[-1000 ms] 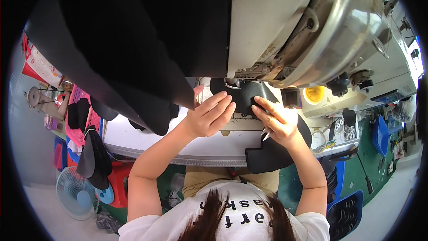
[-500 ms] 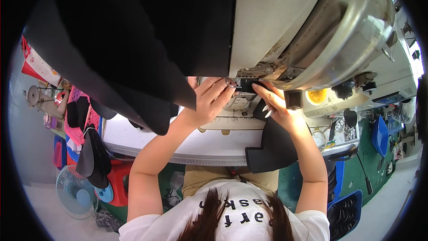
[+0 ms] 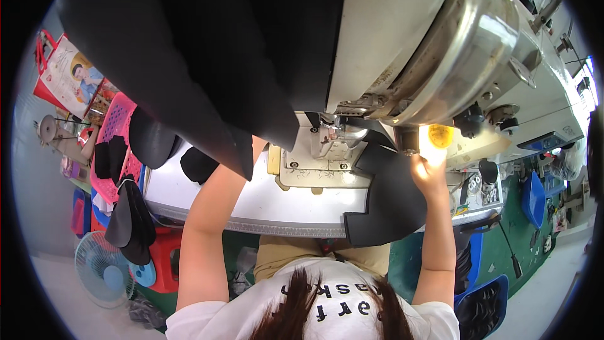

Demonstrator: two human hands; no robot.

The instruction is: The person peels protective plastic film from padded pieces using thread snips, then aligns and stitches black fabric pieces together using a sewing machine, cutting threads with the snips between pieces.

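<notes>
A sewing machine [image 3: 402, 31] stands in front of me, its needle area and presser foot [image 3: 340, 133] above a pale metal bed. A black curved fabric piece [image 3: 393, 198] runs from under the machine head over the table's front edge. My right hand [image 3: 431, 173] is beside the lit yellow lamp, just right of that piece; its fingers are hidden behind the machine. Large black sheets [image 3: 207, 44] hang close at the upper left. They cover my left hand, so only the left forearm and a bit of wrist show beside the machine bed.
A white table [image 3: 302, 208] with a ruler along its front edge lies before me. Leftward are a pink basket [image 3: 116, 116] with black pieces, a red stool [image 3: 165, 258] and a fan [image 3: 107, 271]. Blue bins [image 3: 484, 305] stand on the green floor at the right.
Both hands have left the presser foot. The left went left behind the black sheets; the right moved right, beside the lamp. The black piece stays at the machine, its lower part slightly shifted.
</notes>
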